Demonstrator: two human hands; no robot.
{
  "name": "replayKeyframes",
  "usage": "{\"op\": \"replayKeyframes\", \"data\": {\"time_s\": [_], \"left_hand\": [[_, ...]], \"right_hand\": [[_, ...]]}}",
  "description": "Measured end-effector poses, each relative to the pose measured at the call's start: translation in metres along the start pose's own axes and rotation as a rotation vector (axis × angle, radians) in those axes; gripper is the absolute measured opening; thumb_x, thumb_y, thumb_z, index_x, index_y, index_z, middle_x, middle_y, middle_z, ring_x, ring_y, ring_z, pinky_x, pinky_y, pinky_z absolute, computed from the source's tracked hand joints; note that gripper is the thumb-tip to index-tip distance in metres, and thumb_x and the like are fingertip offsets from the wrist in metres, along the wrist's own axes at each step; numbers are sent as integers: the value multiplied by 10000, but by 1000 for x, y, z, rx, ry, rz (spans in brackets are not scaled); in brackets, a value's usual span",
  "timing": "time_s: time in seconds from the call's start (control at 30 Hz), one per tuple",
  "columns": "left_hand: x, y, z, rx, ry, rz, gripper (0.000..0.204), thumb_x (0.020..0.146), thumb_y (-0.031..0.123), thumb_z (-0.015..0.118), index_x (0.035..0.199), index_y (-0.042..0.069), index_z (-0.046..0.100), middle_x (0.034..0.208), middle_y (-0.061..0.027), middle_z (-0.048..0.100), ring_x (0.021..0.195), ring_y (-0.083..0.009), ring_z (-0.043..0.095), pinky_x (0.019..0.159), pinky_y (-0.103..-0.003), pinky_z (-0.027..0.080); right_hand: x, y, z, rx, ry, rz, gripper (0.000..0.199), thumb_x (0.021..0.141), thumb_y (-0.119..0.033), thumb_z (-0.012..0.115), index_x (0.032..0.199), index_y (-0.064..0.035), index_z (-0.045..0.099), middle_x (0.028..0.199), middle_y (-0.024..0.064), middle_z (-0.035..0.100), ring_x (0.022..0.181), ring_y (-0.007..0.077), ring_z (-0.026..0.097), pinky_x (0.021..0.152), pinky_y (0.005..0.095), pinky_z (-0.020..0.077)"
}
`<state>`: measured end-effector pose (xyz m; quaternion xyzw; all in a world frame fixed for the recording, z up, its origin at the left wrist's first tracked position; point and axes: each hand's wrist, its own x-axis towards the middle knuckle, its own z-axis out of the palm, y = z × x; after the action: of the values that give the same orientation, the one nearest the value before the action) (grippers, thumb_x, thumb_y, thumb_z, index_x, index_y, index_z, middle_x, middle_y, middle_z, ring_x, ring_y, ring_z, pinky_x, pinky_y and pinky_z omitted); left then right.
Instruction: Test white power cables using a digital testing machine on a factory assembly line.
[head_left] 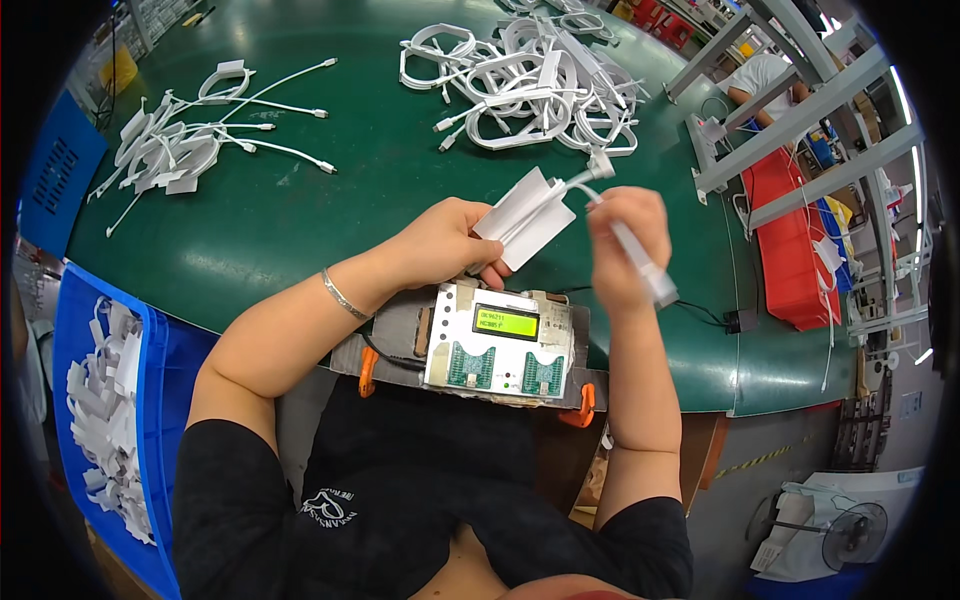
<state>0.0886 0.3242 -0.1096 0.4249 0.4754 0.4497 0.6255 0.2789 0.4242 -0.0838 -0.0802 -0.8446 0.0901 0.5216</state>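
My left hand [450, 240] is closed on a white cable with an opened white paper wrapper [525, 218] around it, above the green table. A white connector end [600, 165] sticks out past the wrapper's far side. Just to the right, my right hand [630, 235] is curled and smeared by motion, with a white strip [645, 265] in its fingers; whether that strip is paper or part of the cable is unclear. Below both hands lies a white test box [455, 335] with a lit yellow-green display [506, 322] and two green circuit boards [470, 366].
A large heap of coiled white cables [540, 85] lies at the back middle, a smaller pile [170, 150] at the left. A blue bin [160, 400] of white paper scraps stands lower left. Orange clamps [578, 408] flank the box. Metal frames [800, 130] and a red bin [790, 240] are right.
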Motion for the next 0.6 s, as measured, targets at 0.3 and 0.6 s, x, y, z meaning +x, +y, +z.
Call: {"op": "replayKeyframes", "data": {"time_s": [0.3,0.6], "left_hand": [[5,-7,0,-132,97,115,203,830,32,584,1017,-47,579,921,-99,639,812,-155,632,703,-269,513],[5,13,-51,10,-190,-160,148,803,11,582,940,-39,556,729,-87,635,578,-152,633,555,-215,500]], "right_hand": [[-14,-32,38,-110,-469,-290,238,583,-35,618,818,-68,609,820,27,551,839,218,547,748,343,452],[-12,-9,34,-79,-270,-44,283,655,-7,687,929,-70,656,1006,63,632,949,261,579,850,382,445]]}}
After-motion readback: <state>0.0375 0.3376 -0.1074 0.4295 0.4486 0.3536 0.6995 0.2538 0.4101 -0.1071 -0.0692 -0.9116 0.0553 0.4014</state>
